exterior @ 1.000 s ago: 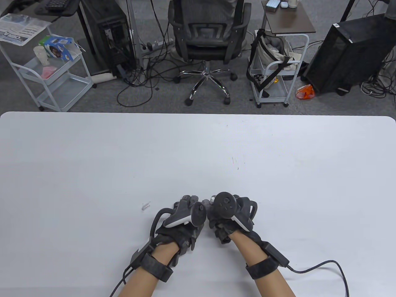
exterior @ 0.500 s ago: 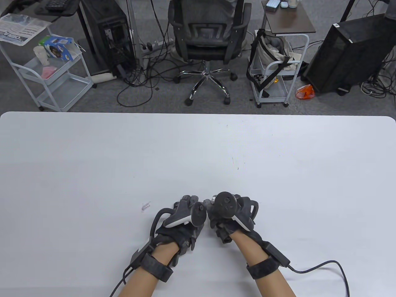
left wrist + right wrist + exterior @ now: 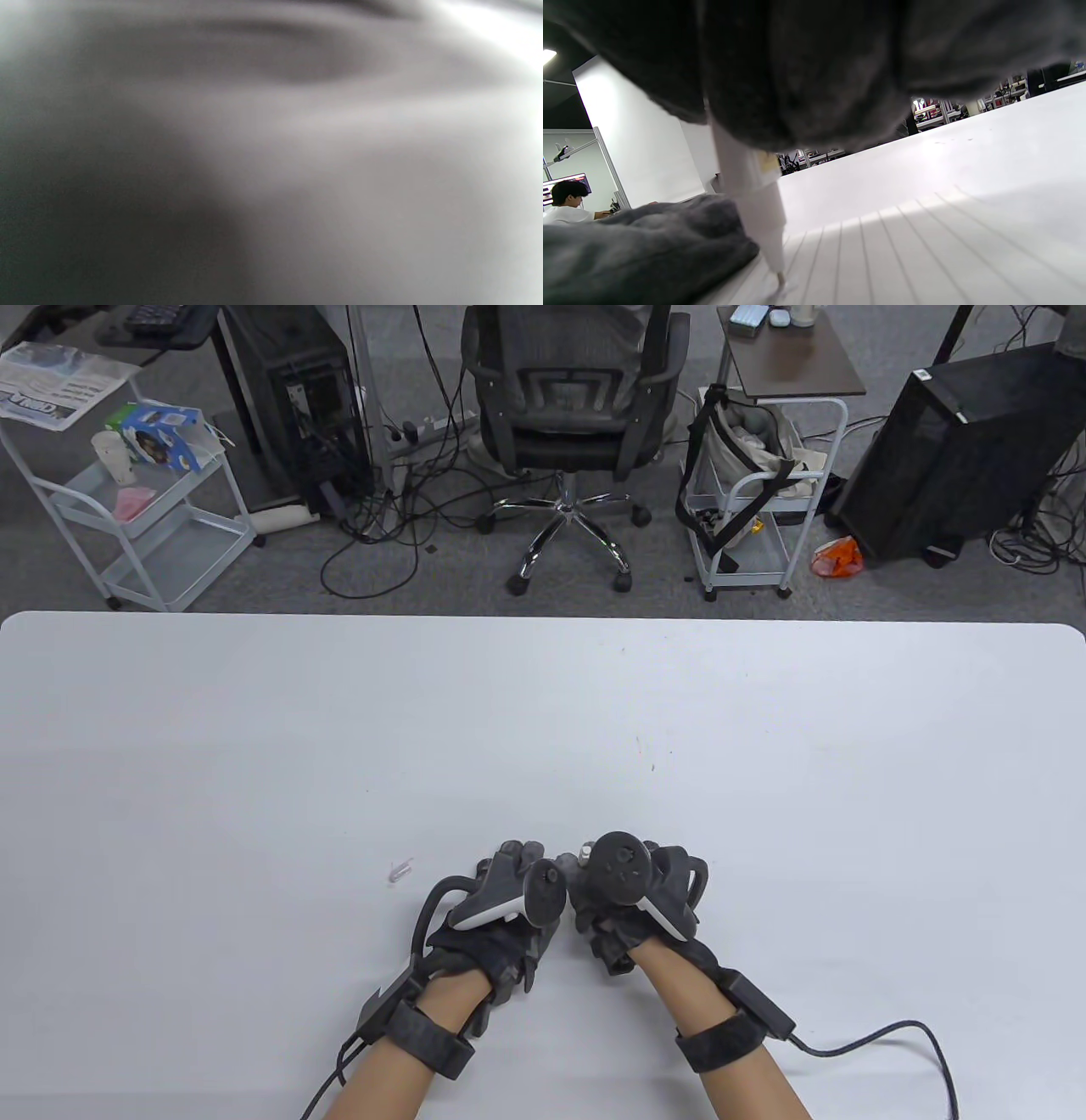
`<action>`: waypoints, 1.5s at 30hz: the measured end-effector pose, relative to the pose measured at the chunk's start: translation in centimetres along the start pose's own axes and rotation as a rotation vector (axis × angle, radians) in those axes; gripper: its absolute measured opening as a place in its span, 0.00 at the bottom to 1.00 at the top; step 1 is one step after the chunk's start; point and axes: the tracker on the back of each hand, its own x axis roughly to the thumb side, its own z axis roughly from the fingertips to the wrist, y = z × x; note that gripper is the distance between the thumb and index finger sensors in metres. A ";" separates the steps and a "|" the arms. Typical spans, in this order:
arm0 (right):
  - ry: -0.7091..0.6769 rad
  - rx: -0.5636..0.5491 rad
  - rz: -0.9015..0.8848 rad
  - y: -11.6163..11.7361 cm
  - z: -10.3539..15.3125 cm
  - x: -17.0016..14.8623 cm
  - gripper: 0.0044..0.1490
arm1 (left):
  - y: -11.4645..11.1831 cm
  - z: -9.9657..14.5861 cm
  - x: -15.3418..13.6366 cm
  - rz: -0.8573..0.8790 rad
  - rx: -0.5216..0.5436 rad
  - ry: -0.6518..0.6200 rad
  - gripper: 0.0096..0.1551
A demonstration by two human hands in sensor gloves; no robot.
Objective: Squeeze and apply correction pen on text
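My right hand (image 3: pixel 624 891) grips a white correction pen (image 3: pixel 755 190) upright. Its tip (image 3: pixel 780 280) touches lined paper (image 3: pixel 925 245) in the right wrist view. In the table view only the pen's top end (image 3: pixel 585 853) shows between the hands, and the paper cannot be made out. My left hand (image 3: pixel 509 899) rests palm down right beside the right hand. Its glove (image 3: pixel 640 250) lies on the paper just left of the pen tip. The left wrist view is a grey blur.
A small clear cap (image 3: pixel 400 871) lies on the white table (image 3: pixel 254 746) left of my left hand. A black cable (image 3: pixel 891 1035) runs from my right wrist toward the bottom right. Beyond the far edge stand an office chair (image 3: pixel 564 398) and carts.
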 end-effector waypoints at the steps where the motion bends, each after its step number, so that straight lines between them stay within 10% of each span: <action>1: -0.004 0.003 0.007 -0.1 0.0 0.0 0.24 | 0.0 0.0 0.0 0.000 0.000 0.000 0.39; 45: 0.002 0.013 -0.032 0.2 0.1 0.1 0.25 | 0.0 0.0 0.0 0.000 -0.003 0.000 0.39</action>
